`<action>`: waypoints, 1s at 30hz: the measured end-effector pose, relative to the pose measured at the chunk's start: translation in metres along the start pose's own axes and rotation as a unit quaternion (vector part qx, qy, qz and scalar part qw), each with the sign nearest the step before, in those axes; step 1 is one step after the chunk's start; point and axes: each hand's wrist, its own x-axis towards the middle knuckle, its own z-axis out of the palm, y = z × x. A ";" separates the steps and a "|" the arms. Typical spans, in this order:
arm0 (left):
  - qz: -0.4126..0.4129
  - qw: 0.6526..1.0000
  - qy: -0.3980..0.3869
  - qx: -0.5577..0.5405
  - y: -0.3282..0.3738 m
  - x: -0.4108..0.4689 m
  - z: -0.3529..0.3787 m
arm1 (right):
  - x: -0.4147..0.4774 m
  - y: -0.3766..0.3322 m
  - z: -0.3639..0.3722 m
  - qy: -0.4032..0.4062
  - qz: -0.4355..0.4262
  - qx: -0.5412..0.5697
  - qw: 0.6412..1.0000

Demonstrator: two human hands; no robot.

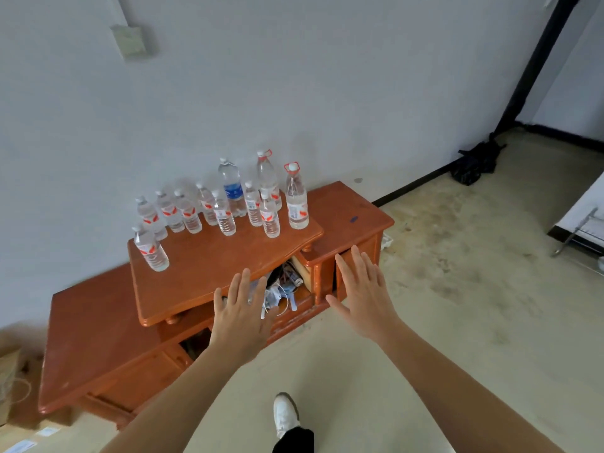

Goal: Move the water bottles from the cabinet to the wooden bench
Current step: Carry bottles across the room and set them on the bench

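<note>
Several clear water bottles stand upright on the raised middle top of an orange wooden cabinet (212,266) against the white wall. Most carry red-and-white labels, like the front-left one (151,248); one tall bottle has a blue label (232,188), and two tall ones at the right have red handle rings (296,197). My left hand (242,313) and my right hand (362,295) are stretched forward with fingers straight and spread, empty, in front of the cabinet and short of the bottles. No wooden bench is in view.
An open compartment (284,289) under the cabinet top holds cables and clutter. Cardboard boxes (9,380) sit at the left. A black bag (474,163) lies by the far wall, a metal rack (581,233) at the right. My white shoe (285,413) stands on beige floor.
</note>
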 end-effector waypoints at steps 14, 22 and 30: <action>-0.047 0.995 -0.017 -0.088 -0.079 0.304 0.005 | 0.286 0.059 0.036 -0.068 0.038 0.051 0.996; -0.150 0.982 -0.054 -0.101 -0.084 0.383 0.062 | 0.407 0.069 0.133 -0.150 -0.023 0.136 0.979; -0.316 0.917 -0.096 -0.225 -0.125 0.425 0.085 | 0.488 0.031 0.198 -0.254 -0.052 0.236 0.937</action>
